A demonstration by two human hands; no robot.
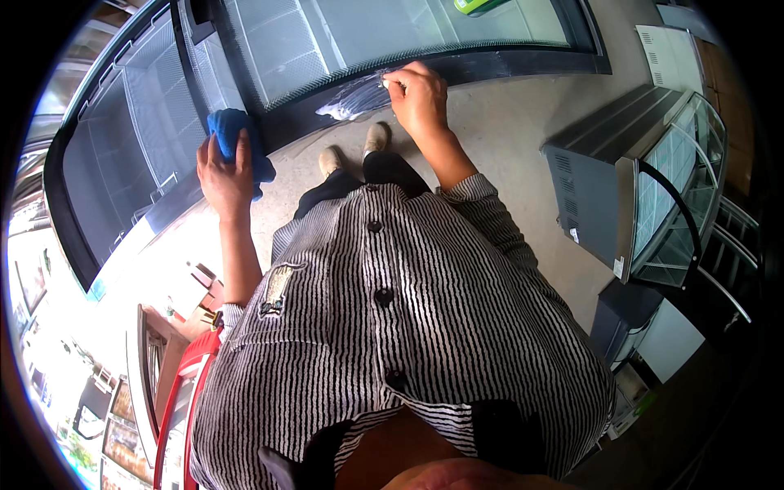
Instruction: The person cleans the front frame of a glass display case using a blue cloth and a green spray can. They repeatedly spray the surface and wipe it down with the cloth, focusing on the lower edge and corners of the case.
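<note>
One blue cloth (225,122), left, at one dark-framed cabinet's (523,65) near rim, bunched in the left grip (227,175). One clear plastic piece (358,98) rightward, right end pinched by the right grip (418,95). Two shoes (330,162) nearer, on floor (500,135).

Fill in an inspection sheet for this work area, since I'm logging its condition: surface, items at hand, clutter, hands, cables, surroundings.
Surface: dark-framed cabinet with wire-mesh baskets inside.
Items at hand: bunched blue cloth; whitish, shiny patch on the near frame, film or residue, cannot tell which.
Clutter: green object over the cabinet, cut off by the picture's upper edge.
Hands: left hand holds the cloth at the cabinet's near edge; right hand has its fingertips together at the patch's right end, grip unclear.
Cables: none made out clearly; the lower right is dim.
Surroundings: pale floor; glass display case at right; red-edged object at lower left.
</note>
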